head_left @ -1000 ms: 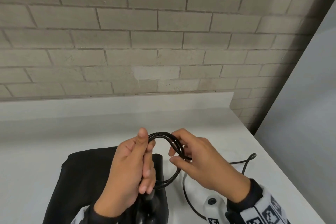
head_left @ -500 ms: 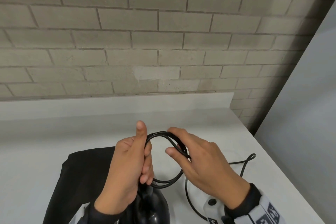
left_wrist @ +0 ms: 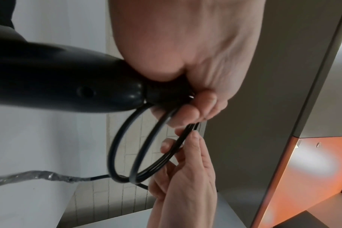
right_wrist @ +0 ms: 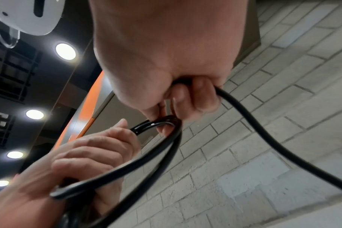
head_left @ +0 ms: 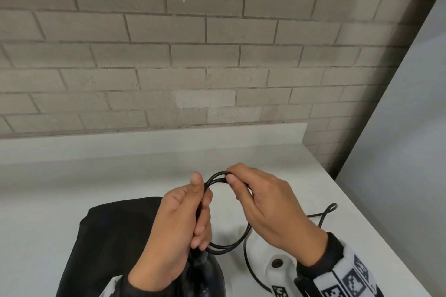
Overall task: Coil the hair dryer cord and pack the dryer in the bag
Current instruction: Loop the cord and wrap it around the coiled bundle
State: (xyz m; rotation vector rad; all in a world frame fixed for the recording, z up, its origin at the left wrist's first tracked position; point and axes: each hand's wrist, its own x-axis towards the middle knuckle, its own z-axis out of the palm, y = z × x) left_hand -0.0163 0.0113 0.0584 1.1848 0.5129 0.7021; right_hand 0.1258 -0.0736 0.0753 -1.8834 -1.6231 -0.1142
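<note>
The head camera looks forward and down from above at the white surface (head_left: 72, 200) against the grey brick wall (head_left: 217, 55). Each wrist camera sits very close under its own palm, tilted upward. All three views share the looped black rubber cord (head_left: 218, 177) (left_wrist: 127, 154) (right_wrist: 156, 123) between both hands.

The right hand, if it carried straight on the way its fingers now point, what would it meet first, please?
Most likely the left hand: the right hand points leftward across the cord loops that both grip. Depth between them is unclear.
</note>
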